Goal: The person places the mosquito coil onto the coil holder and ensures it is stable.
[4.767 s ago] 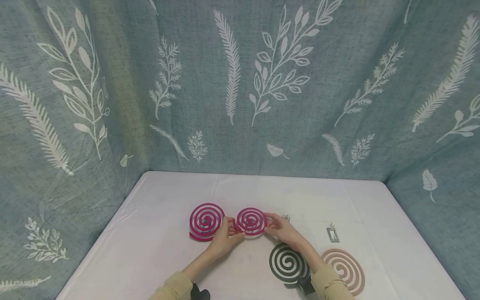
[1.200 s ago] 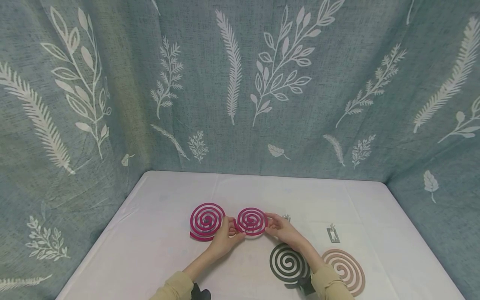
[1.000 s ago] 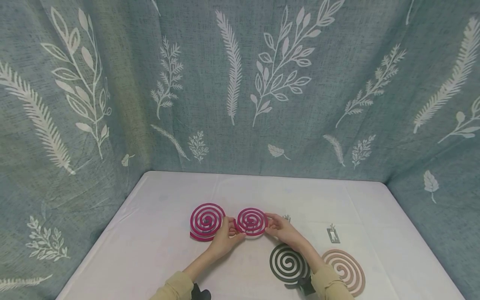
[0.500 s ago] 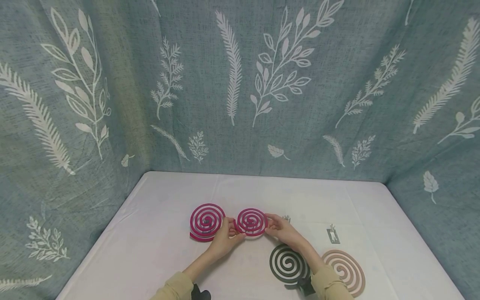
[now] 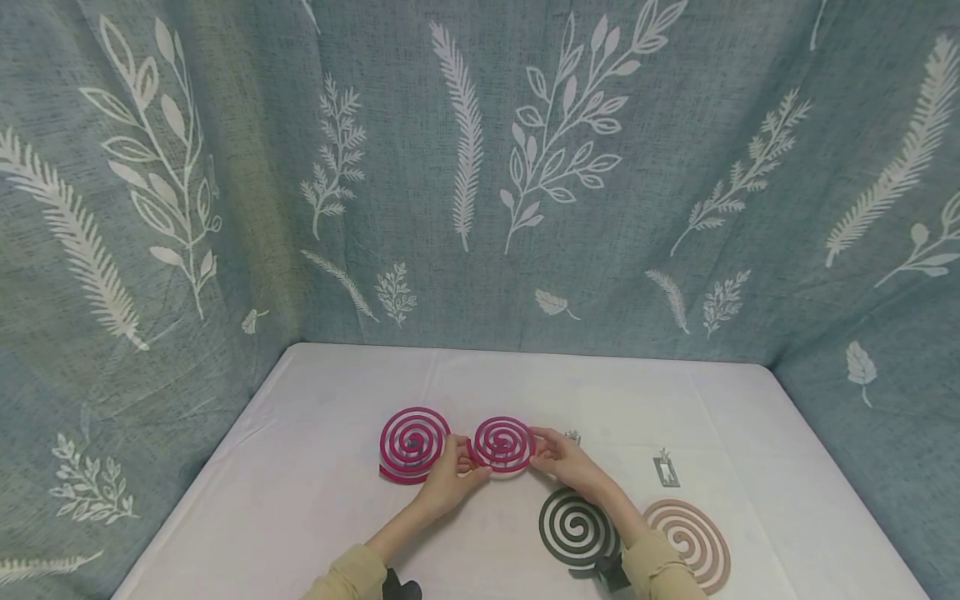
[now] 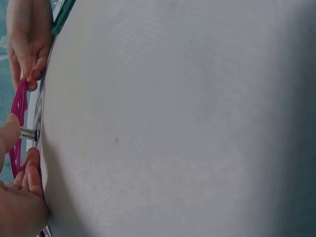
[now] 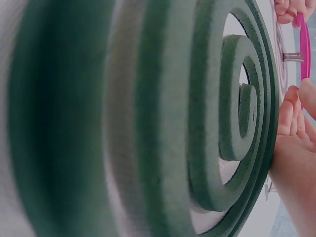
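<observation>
Both hands hold a dark pink mosquito coil (image 5: pixel 501 442) by its opposite edges, near the middle of the table. My left hand (image 5: pixel 444 482) pinches its left side, thumb on top and fingers beneath. On the right edge, my right hand (image 5: pixel 572 463) grips between thumb and fingers. Seen side-on in the left wrist view, a small metal stand (image 6: pixel 29 134) meets the coil's underside between the hands. A second pink coil (image 5: pixel 414 442) lies just left of my left hand, partly covered by it.
A dark green coil (image 5: pixel 575 525) lies below my right wrist and looms large in the right wrist view. Partly hidden by the sleeve is a brown coil (image 5: pixel 724 552). A flat metal stand (image 5: pixel 668 482) lies farther right; another metal piece (image 5: pixel 573 436) shows behind my right hand.
</observation>
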{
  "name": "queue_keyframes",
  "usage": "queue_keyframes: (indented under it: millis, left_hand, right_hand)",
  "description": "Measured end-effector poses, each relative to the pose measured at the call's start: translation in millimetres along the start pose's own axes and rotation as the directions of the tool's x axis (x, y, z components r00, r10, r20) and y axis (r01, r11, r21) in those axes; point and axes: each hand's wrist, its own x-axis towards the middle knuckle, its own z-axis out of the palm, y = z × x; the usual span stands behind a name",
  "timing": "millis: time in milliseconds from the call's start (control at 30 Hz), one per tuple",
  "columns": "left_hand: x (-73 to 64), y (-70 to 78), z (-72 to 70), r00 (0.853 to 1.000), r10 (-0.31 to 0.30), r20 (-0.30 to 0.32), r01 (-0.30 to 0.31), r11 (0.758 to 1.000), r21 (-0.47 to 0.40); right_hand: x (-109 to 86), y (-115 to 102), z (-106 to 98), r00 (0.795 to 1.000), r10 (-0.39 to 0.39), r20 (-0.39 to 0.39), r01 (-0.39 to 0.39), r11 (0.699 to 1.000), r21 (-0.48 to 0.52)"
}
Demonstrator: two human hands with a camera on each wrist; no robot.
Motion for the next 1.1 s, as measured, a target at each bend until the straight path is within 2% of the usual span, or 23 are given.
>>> queue_keyframes:
  millis: [1100]
  left_hand:
    - [-0.6,1.0,-0.7,1.000,0.003,-0.003,-0.003,1.000,-0.007]
  right_hand:
    - [0.3,0.0,0.0,1.000,-0.011,0.001,0.011,1.000,-0.013]
